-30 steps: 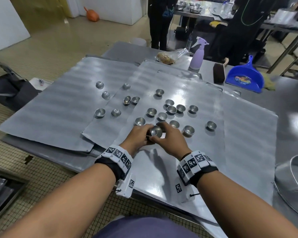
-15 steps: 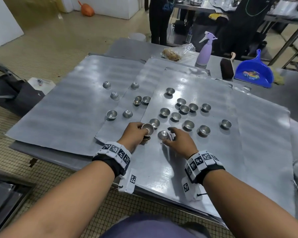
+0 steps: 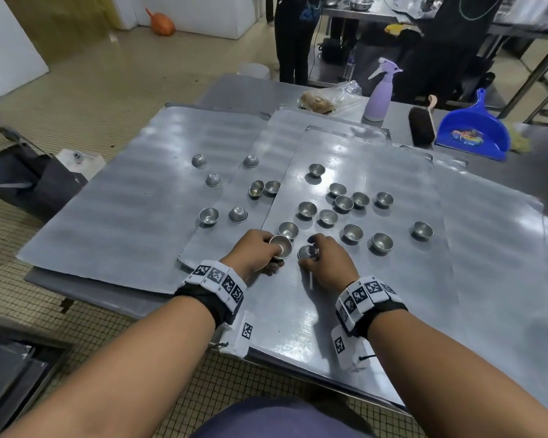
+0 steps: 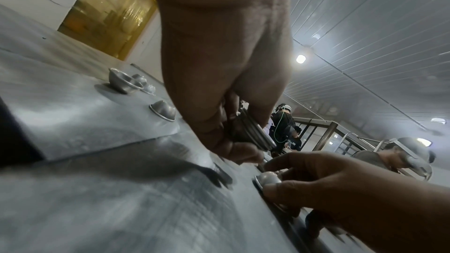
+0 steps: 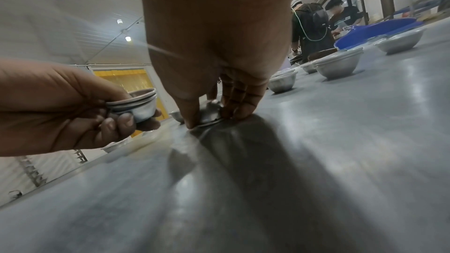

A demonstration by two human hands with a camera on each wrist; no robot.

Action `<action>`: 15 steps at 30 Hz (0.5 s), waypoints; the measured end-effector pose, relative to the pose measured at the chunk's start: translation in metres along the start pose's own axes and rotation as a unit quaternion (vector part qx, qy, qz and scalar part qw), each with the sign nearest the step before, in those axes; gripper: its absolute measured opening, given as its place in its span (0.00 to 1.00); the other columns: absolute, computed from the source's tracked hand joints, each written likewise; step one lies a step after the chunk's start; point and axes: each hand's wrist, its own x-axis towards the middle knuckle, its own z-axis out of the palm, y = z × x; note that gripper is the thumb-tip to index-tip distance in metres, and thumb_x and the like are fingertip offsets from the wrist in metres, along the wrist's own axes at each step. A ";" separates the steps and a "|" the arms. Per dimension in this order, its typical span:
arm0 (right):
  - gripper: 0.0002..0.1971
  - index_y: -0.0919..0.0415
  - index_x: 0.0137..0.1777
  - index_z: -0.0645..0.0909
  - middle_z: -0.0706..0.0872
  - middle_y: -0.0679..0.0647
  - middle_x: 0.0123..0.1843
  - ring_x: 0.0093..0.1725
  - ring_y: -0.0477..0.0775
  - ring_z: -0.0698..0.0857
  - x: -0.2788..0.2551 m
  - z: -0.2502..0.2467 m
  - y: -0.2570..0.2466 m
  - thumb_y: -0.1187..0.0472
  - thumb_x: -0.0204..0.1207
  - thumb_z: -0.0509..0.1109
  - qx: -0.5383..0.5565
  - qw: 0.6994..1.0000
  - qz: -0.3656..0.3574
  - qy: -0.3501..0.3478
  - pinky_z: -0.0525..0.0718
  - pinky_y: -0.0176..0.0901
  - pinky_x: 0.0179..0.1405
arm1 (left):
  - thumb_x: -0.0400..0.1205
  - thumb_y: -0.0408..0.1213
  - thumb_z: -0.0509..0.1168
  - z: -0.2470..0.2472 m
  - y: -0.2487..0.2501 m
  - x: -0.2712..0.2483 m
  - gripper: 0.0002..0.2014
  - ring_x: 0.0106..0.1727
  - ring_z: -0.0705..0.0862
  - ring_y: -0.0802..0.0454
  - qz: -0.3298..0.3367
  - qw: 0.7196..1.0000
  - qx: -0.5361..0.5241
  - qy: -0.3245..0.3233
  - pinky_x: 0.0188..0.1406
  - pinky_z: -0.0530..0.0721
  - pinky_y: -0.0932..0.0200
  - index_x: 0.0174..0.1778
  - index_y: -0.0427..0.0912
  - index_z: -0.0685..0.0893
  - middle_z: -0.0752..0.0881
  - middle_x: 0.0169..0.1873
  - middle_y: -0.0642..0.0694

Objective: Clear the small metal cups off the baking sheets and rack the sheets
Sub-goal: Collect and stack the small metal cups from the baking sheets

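Left hand (image 3: 256,253) grips nested stack of cups (image 5: 138,106), mouth up, ready to receive more. Right hand (image 3: 326,260) pinches inverted cup (image 3: 307,251) on near baking sheet (image 3: 345,311), probably to flip it for nesting. Loose cups (image 3: 352,233) scattered right and far across overlapping sheets; cups on the left sheet (image 3: 124,210) mostly lie dome-up. All visibly empty.

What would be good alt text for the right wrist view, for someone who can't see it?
The right hand pinches an upside-down small metal cup lying on a baking sheet, while the left hand holds a short stack of nested cups beside it. More cups stand upright behind.
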 end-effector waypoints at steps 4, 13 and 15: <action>0.29 0.57 0.76 0.74 0.74 0.60 0.68 0.64 0.64 0.82 0.004 -0.004 0.006 0.51 0.77 0.74 -0.003 1.000 0.007 -0.015 0.77 0.49 0.64 | 0.81 0.21 0.61 -0.001 0.007 0.002 0.05 0.19 0.80 0.46 0.002 1.000 0.018 -0.014 0.26 0.77 0.56 0.47 0.29 0.82 0.80 0.33 0.30; 0.14 0.56 0.55 0.79 0.78 0.55 0.58 0.51 0.54 0.81 0.016 -0.010 0.003 0.61 0.70 0.76 0.077 0.995 -0.030 0.051 0.75 0.42 0.50 | 0.80 0.22 0.63 -0.005 0.009 0.010 0.04 0.21 0.79 0.44 -0.005 1.000 0.004 0.003 0.27 0.77 0.55 0.46 0.29 0.83 0.81 0.31 0.31; 0.12 0.54 0.51 0.79 0.79 0.54 0.57 0.49 0.53 0.82 0.018 -0.010 0.002 0.60 0.69 0.76 0.084 0.995 -0.031 0.047 0.78 0.43 0.52 | 0.80 0.22 0.65 -0.006 0.008 0.012 0.04 0.22 0.79 0.44 -0.005 1.000 -0.003 0.002 0.28 0.77 0.54 0.48 0.27 0.84 0.81 0.31 0.31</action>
